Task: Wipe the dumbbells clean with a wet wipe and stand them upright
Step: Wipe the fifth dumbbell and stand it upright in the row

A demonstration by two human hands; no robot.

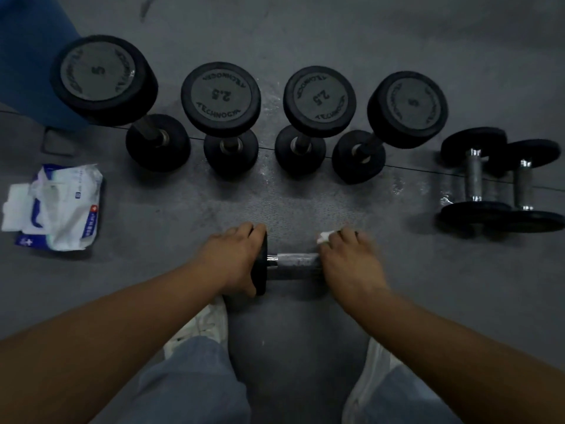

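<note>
A small dumbbell [295,262] with a silver handle lies on its side on the grey floor in front of me. My left hand [234,258] grips its left black plate. My right hand [348,261] covers the right plate and holds a white wet wipe [324,237], which pokes out between the fingers. Several black dumbbells [220,99] stand upright in a row farther back. Two more small dumbbells [495,185] lie on their sides at the right.
An open pack of wet wipes [58,206] lies on the floor at the left. A blue object [27,56] stands at the far left corner. My knees and white shoes [208,325] are just below the dumbbell.
</note>
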